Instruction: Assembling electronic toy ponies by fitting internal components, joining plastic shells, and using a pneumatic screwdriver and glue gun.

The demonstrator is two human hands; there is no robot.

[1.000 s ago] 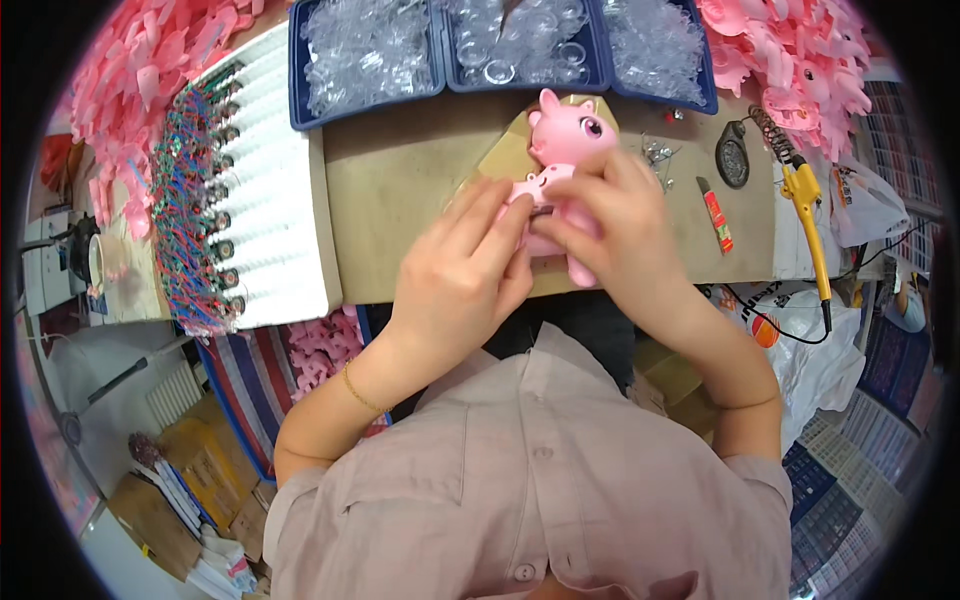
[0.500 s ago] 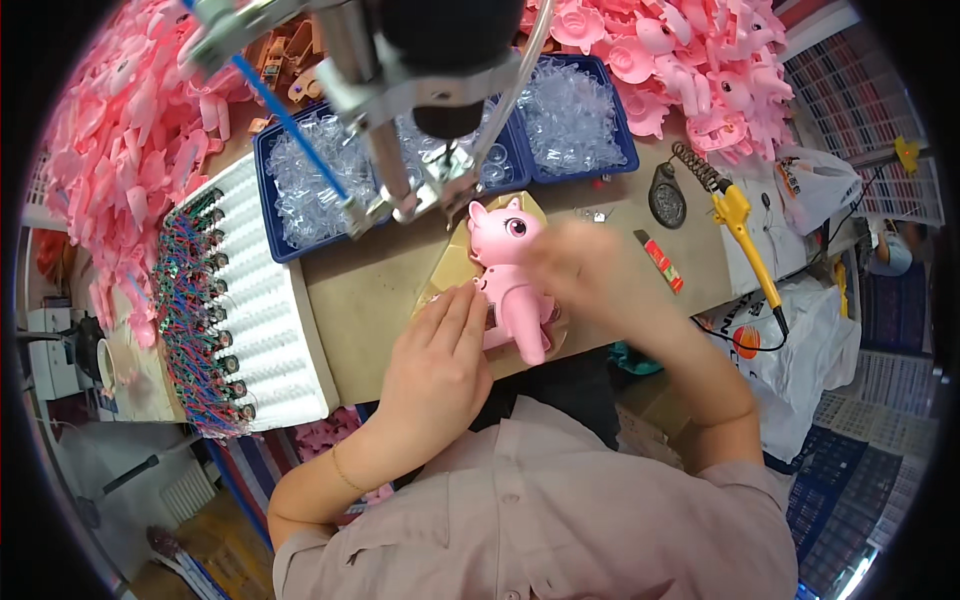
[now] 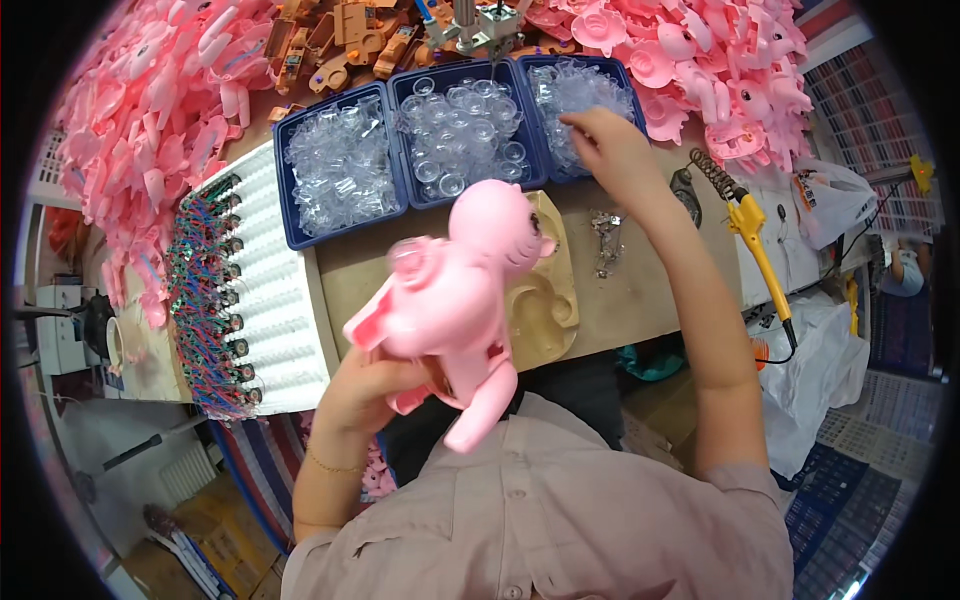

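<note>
A pink toy pony [image 3: 455, 290] is raised off the bench, tilted, its head toward the far side and its legs toward me. My left hand [image 3: 375, 385] grips it from below at the rear; some of the fingers are hidden behind the body. A clear round plastic piece [image 3: 408, 258] sits on its back. Over the right-hand blue bin [image 3: 635, 100] of clear plastic parts [image 3: 570, 85], my right hand [image 3: 615, 150] has its fingers curled together; anything between them is too small to make out. Beneath the toy, the tan moulded holder [image 3: 555, 300] lies on the bench.
Two more blue bins [image 3: 400, 150] hold clear parts. Pink shells [image 3: 160, 120] are heaped left and right, orange pieces [image 3: 360, 40] behind. A white tray with wired parts [image 3: 275, 300] lies left. Metal screws [image 3: 606, 240] and a yellow soldering iron [image 3: 750, 230] lie right. A machine head [image 3: 480, 30] hangs behind.
My left hand has lifted the toy pony from the holder and turned it over. My right hand has moved away from it to the right-hand bin. The machine head now appears farther back.
</note>
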